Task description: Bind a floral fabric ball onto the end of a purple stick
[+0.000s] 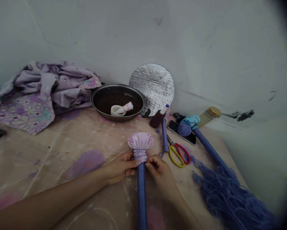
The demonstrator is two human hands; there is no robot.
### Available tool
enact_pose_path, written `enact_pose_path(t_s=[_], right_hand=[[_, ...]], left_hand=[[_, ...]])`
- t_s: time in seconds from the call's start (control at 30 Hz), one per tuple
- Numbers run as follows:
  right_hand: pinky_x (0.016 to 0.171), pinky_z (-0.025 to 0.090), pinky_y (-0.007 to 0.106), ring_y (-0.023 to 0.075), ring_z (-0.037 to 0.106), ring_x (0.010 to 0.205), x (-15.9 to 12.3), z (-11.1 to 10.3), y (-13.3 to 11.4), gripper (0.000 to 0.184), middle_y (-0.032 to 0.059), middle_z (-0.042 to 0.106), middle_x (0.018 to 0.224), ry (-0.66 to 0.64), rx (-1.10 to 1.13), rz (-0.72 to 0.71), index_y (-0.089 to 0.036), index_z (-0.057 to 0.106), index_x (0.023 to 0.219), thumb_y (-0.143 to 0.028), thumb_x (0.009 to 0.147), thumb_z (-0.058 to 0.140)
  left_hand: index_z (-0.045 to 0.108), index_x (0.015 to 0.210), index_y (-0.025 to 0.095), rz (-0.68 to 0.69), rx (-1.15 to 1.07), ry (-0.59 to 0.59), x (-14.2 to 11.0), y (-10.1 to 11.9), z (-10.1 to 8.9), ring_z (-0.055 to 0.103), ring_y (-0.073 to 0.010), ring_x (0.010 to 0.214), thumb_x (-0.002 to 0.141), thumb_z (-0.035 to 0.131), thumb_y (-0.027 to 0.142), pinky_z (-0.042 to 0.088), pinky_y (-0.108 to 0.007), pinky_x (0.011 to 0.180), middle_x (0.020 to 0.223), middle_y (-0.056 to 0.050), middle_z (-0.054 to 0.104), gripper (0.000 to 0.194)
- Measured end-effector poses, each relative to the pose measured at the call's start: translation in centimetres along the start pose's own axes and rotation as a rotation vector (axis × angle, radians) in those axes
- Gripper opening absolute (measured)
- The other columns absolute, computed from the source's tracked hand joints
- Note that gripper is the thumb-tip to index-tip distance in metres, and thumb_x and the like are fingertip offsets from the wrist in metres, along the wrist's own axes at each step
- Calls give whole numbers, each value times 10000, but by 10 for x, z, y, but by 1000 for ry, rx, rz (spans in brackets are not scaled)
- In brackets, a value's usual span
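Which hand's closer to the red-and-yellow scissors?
Right. The right hand is just left of and nearer the camera than the scissors; the left hand is farther left, across the blue rod.

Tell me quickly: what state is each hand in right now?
Left hand: closed, holding the cloth-topped blue stick near its head.
Right hand: fingers pinched beside the cloth; what they grip cannot be told.

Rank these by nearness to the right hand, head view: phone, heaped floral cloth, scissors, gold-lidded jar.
From the right hand:
1. Scissors, ahead, slightly right
2. Phone, beyond the scissors
3. Gold-lidded jar, farther right
4. Heaped floral cloth, far left
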State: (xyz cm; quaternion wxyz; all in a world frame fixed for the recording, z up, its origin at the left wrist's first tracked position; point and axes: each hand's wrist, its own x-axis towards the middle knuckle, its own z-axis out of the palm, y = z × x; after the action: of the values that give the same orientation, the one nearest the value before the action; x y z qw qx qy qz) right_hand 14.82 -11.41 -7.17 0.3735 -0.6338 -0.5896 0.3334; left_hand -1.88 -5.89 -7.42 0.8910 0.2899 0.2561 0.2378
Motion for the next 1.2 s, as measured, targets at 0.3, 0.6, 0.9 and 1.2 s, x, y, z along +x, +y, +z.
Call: enact_pose_path(t_s=[0.3, 0.6, 0.9, 1.2], right_hand=[[594, 382, 245, 153, 493, 655, 2, -9, -2, 145, -14, 514, 678, -100, -19, -37, -189, 515, 693, -220, 834, 495], [617, 367, 262, 168, 473, 683, -4, 8, 0, 148, -6, 479, 710, 19, -50, -71, -205, 451, 700, -167, 843, 445], [623, 344, 267, 171, 456, 686, -3, 10, 4, 148, -5, 474, 715, 13, -12, -34, -202, 450, 714, -179, 860, 438], [653, 350, 273, 174, 464, 717, -5, 11, 2, 154, 3, 478, 748, 15, 0, -59, -203, 450, 732, -193, 882, 415]], left_hand=[[598, 1099, 190, -15, -1, 21, 0, 1, -1, 611, -160, 937, 750, 684, 170, 479, -295, 832, 1065, -58, 629, 360], [575, 1119, 179, -21, -9, 1, 2, 1, -1, 607, -158, 944, 777, 649, 144, 489, -296, 832, 1085, -76, 623, 351], [589, 1107, 176, -16, -34, 3, 2, 0, -2, 620, -149, 895, 764, 663, 140, 493, -302, 818, 1047, -69, 638, 352], [606, 1072, 165, -3, -53, 8, 3, -1, -2, 632, -165, 898, 768, 655, 131, 499, -320, 821, 995, -66, 659, 310]])
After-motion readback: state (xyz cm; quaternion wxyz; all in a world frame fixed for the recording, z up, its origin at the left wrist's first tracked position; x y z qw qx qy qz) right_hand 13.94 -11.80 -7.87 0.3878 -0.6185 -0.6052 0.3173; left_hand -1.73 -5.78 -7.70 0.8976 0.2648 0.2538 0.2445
